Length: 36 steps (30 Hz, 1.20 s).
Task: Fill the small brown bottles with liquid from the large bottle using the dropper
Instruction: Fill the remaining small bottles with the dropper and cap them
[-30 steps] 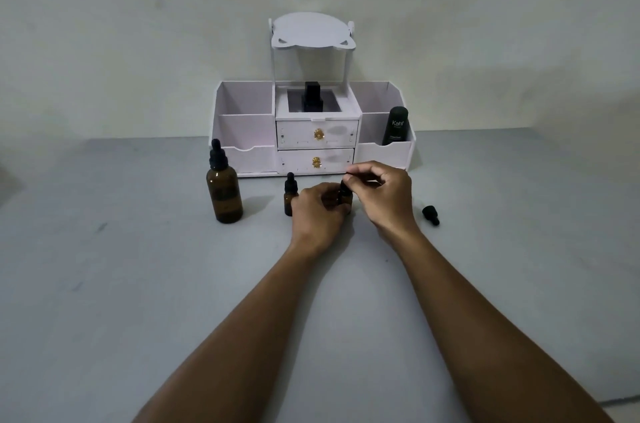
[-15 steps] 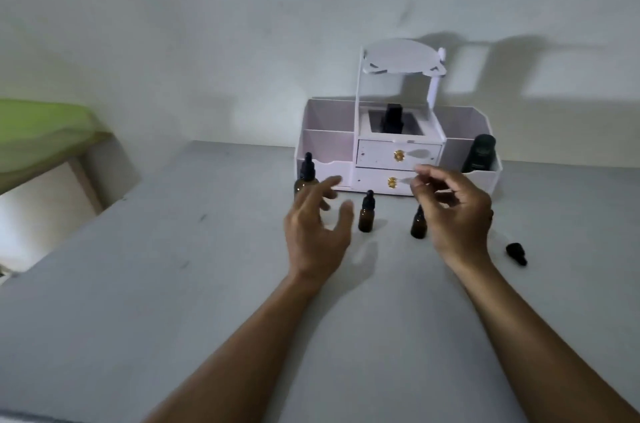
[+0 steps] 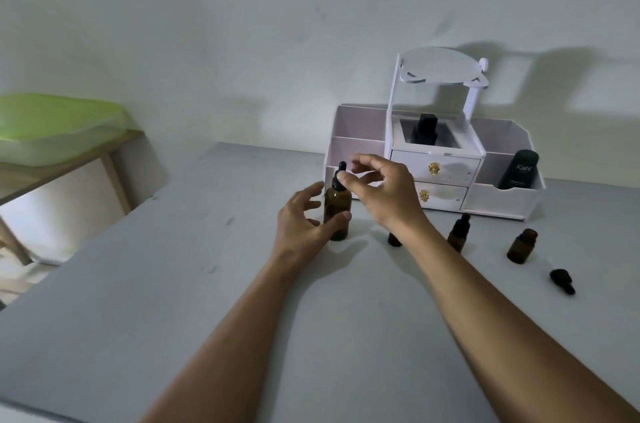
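Note:
The large brown bottle [image 3: 336,211] stands left of centre with its black dropper cap [image 3: 340,170] on. My left hand [image 3: 304,225] cups the bottle's lower half, thumb across the front and fingertips at its left side. My right hand [image 3: 381,192] hovers at the cap, thumb tip touching the collar, the other fingers curved above and apart from it. Three small brown bottles stand to the right. One bottle [image 3: 394,239] is mostly hidden behind my right wrist. A capped bottle [image 3: 459,232] and an uncapped bottle [image 3: 522,246] follow. A loose black dropper cap [image 3: 562,280] lies on the table.
A white drawer organizer [image 3: 502,200] stands against the wall, holding a black tube [image 3: 518,169] and a black bottle [image 3: 424,133]. Off the grey table's left edge is a wooden table with a green-lidded container [image 3: 52,131].
Both hands left the small bottles and moved left to the large bottle. My left hand has closed around its body, and my right hand has reached its dropper cap. The view turned left.

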{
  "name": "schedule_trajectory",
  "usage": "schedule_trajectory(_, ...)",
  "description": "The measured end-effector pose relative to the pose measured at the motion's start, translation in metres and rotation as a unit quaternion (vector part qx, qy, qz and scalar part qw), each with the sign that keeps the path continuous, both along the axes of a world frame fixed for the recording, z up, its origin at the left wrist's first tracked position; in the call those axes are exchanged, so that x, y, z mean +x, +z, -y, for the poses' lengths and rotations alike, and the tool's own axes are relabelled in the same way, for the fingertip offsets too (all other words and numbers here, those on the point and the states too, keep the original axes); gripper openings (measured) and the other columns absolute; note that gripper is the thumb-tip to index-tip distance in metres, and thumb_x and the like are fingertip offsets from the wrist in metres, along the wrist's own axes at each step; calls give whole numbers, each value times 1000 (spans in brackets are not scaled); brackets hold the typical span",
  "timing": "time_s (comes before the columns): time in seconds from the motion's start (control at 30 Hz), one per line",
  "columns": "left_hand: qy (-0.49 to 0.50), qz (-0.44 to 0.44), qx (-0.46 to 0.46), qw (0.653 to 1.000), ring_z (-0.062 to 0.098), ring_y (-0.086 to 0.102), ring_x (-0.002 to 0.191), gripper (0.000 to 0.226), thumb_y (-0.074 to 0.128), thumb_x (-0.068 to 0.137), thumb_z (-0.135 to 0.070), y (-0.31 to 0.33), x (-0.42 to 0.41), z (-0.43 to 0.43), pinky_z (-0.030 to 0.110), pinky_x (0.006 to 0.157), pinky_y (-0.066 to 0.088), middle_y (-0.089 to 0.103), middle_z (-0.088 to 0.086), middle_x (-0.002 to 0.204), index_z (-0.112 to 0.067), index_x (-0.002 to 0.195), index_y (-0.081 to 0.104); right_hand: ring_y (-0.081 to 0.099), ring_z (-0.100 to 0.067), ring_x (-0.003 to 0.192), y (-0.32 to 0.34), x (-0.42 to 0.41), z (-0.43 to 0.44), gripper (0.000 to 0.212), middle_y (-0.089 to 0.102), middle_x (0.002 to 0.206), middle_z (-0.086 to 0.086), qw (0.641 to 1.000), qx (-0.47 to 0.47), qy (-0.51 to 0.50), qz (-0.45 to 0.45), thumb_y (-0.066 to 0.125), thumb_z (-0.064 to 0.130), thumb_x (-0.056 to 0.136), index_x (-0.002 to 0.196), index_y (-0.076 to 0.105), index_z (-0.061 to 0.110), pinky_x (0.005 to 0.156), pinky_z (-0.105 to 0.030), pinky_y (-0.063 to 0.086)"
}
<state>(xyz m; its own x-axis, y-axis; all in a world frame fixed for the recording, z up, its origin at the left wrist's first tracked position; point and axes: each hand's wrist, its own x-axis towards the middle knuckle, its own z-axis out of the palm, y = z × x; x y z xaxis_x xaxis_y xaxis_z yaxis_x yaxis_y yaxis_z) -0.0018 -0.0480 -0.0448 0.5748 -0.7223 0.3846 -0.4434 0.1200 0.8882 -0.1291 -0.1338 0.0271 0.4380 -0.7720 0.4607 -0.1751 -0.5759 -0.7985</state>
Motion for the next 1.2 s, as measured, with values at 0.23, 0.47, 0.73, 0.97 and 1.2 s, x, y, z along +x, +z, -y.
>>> schedule_trajectory(0.23,-42,-16,11,999,-1,68,99,51,82,81,-21,-2,3,3,10,74,53,74,-2,110,-20,130,68,69,-4,74,3,10,1,17,74,83,5,1000,-6,-16,-13,74,28,88,98,78,16,74,-19,54)
schedule_trajectory(0.47,-39,-5,11,999,-5,67,96,53,82,81,-22,-4,5,5,8,75,52,74,-2,109,-19,132,67,67,1,68,7,13,3,21,72,73,11,999,-19,-24,-32,82,36,79,85,78,17,69,-12,52)
schedule_trajectory(0.73,-40,4,18,999,4,69,99,54,82,81,-23,-6,9,7,11,79,54,74,-2,110,-19,132,67,69,-13,65,11,22,5,14,74,72,-3,998,-38,-44,-13,82,19,79,75,78,7,67,-24,57)
schedule_trajectory(0.97,-51,-10,12,999,9,70,101,51,83,80,-20,-5,9,6,12,76,54,75,-5,109,-19,129,68,71,-16,66,12,24,6,13,75,73,-4,997,-61,-46,-20,82,18,80,73,78,7,69,-30,60)
schedule_trajectory(1.2,-60,-27,14,998,9,70,103,49,82,80,-19,-5,8,5,20,82,58,74,-8,108,-23,128,69,68,-2,64,27,19,3,14,75,73,3,997,-74,-31,1,80,25,82,84,79,11,66,-12,55)
